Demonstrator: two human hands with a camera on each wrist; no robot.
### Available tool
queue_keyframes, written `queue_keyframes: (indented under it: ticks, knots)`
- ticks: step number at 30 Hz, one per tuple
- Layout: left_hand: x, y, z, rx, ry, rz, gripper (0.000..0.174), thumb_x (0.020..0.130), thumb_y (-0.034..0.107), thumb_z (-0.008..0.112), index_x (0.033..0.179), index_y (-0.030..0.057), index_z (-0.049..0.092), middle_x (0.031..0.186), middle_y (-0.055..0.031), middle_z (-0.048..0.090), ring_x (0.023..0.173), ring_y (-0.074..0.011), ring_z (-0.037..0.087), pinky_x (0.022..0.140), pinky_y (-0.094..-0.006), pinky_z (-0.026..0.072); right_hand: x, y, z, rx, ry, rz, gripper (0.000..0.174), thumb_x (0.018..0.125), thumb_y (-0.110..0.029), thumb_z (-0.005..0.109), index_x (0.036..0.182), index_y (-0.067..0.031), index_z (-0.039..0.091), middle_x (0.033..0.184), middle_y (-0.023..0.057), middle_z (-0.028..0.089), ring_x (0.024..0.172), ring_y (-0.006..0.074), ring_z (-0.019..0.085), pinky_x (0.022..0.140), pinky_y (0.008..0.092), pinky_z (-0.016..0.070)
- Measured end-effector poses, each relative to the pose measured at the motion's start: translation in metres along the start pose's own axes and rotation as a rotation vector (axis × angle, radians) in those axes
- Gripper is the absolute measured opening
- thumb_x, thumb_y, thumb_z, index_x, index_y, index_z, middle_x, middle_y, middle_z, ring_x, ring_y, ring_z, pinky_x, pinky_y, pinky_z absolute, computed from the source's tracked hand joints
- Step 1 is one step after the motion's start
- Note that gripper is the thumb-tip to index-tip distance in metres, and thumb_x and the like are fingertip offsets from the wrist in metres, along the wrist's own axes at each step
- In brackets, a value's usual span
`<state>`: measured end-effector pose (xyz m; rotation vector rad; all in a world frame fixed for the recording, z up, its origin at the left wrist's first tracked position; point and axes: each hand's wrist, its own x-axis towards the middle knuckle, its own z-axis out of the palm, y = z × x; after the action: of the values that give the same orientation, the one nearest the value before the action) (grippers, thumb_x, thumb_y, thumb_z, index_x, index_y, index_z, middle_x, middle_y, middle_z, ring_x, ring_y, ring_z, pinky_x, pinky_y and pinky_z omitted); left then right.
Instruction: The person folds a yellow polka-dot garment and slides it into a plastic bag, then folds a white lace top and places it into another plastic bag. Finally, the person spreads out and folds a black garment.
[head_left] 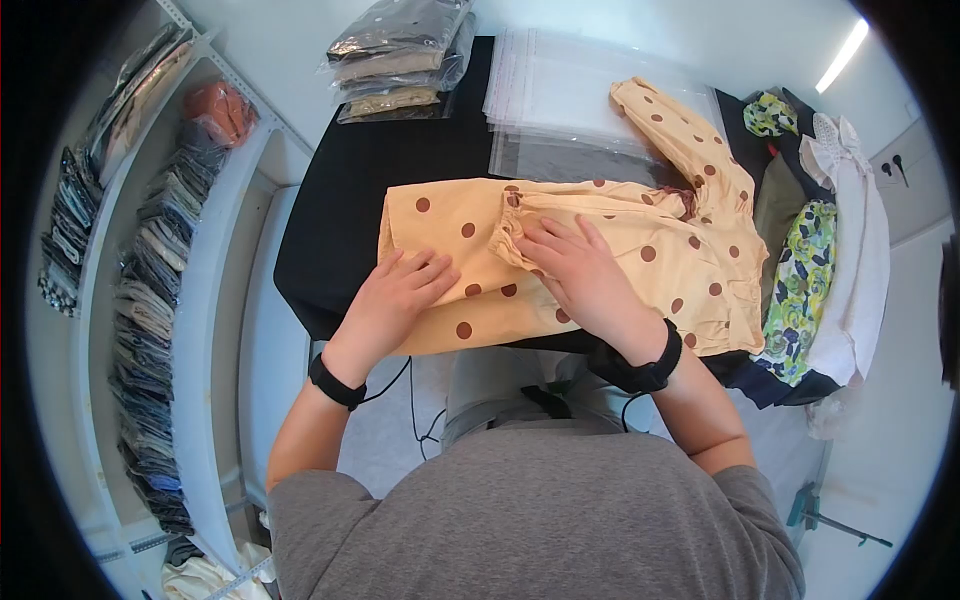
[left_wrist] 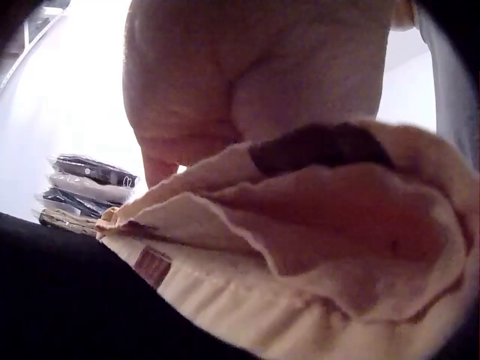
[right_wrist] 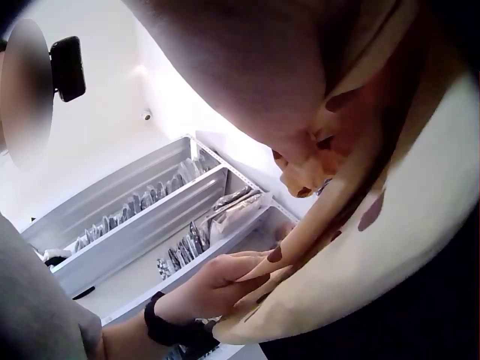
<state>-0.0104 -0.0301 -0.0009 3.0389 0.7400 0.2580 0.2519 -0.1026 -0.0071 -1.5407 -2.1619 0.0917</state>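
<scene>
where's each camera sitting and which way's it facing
Head: head-worn, facing forward-down at yellow brown-dotted fabric garment; left hand, right hand, arms, torso, legs.
Left wrist: wrist-worn, facing garment's opening; left hand.
Right wrist: wrist-worn, facing garment and white metal shelves; both hands, torso, blurred head.
Head and right wrist share garment, shelves.

One dotted garment, two hands, two black wristbands, one table, one tabletop stack of bagged clothes

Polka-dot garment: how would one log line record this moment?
left hand: rests on garment | right hand: rests on garment near gathered cuff | one sleeve: lies over clear plastic
</scene>
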Motion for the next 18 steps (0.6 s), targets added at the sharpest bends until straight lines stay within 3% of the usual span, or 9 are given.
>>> queue_keyframes:
  ticks: [3, 6, 8, 9, 11, 12, 14, 18]
  knots:
    - [-0.002, 0.001, -0.001, -0.044, -0.029, -0.014, 0.049, 0.074, -0.002, 0.053, 0.121, 0.0094, 0.055, 0.128, -0.0062, 0.053, 0.122, -0.0249, 0.047, 0.102, -0.0432, 0.0347, 0.002, -0.009, -0.001, -0.002, -0.043, -0.003, 0.038, 0.082, -0.016, 0.058, 0.119, -0.0137, 0.054, 0.121, 0.0066, 0.055, 0.121, 0.0272, 0.045, 0.105, 0.0470, 0.0267]
    - [-0.003, -0.006, 0.008, -0.221, -0.050, -0.031, 0.055, 0.070, -0.004, 0.057, 0.123, 0.0076, 0.054, 0.129, -0.0104, 0.051, 0.124, -0.0273, 0.044, 0.104, -0.0437, 0.0329, 0.014, -0.021, 0.017, -0.087, 0.040, -0.034, 0.040, 0.079, -0.017, 0.062, 0.118, -0.0142, 0.055, 0.120, 0.0086, 0.054, 0.120, 0.0291, 0.045, 0.102, 0.0468, 0.0309]
    - [-0.010, -0.003, 0.009, -0.290, 0.026, -0.168, 0.067, 0.068, -0.003, 0.062, 0.132, 0.0070, 0.045, 0.138, -0.0176, 0.040, 0.133, -0.0328, 0.031, 0.108, -0.0454, 0.0247, 0.018, -0.029, 0.029, -0.047, 0.045, -0.158, 0.041, 0.076, -0.016, 0.064, 0.116, -0.0101, 0.054, 0.126, 0.0076, 0.050, 0.123, 0.0300, 0.041, 0.098, 0.0466, 0.0341]
    - [-0.012, 0.001, 0.008, -0.288, 0.023, -0.172, 0.067, 0.068, -0.003, 0.062, 0.132, 0.0070, 0.045, 0.138, -0.0176, 0.040, 0.133, -0.0328, 0.031, 0.108, -0.0454, 0.0247, 0.020, -0.029, 0.037, -0.042, 0.044, -0.160, 0.041, 0.076, -0.016, 0.064, 0.116, -0.0101, 0.054, 0.126, 0.0076, 0.050, 0.123, 0.0300, 0.041, 0.098, 0.0466, 0.0341]
    - [-0.015, 0.011, 0.008, -0.314, 0.233, -0.553, 0.068, 0.077, 0.012, 0.064, 0.139, 0.0074, 0.034, 0.146, -0.0227, 0.025, 0.138, -0.0375, 0.015, 0.110, -0.0480, 0.0134, 0.026, -0.026, 0.053, -0.128, 0.061, -0.145, 0.025, 0.080, -0.015, 0.058, 0.103, -0.0044, 0.058, 0.117, 0.0117, 0.056, 0.115, 0.0296, 0.049, 0.093, 0.0436, 0.0409]
    - [-0.021, 0.009, 0.014, -0.309, 0.232, -0.557, 0.068, 0.077, 0.012, 0.064, 0.139, 0.0074, 0.034, 0.146, -0.0227, 0.025, 0.138, -0.0375, 0.015, 0.110, -0.0480, 0.0134, 0.030, -0.023, 0.058, -0.124, 0.062, -0.149, 0.025, 0.080, -0.015, 0.058, 0.103, -0.0044, 0.058, 0.117, 0.0117, 0.056, 0.115, 0.0296, 0.049, 0.093, 0.0436, 0.0409]
    - [-0.033, 0.000, 0.035, -0.230, 0.046, -0.565, 0.066, 0.085, 0.030, 0.059, 0.140, 0.0062, 0.032, 0.147, -0.0255, 0.018, 0.138, -0.0392, 0.012, 0.109, -0.0514, 0.0101, 0.036, -0.020, 0.064, 0.143, 0.054, -0.060, 0.018, 0.081, -0.012, 0.055, 0.095, -0.0007, 0.058, 0.110, 0.0121, 0.059, 0.108, 0.0285, 0.053, 0.088, 0.0379, 0.0453]
    - [-0.035, 0.003, 0.036, -0.184, 0.036, -0.561, 0.065, 0.087, 0.035, 0.055, 0.141, 0.0062, 0.030, 0.147, -0.0251, 0.018, 0.138, -0.0396, 0.013, 0.109, -0.0509, 0.0091, 0.038, -0.046, 0.036, 0.236, 0.099, 0.046, 0.017, 0.082, -0.010, 0.054, 0.093, 0.0006, 0.059, 0.102, 0.0122, 0.062, 0.103, 0.0272, 0.055, 0.084, 0.0340, 0.0472]
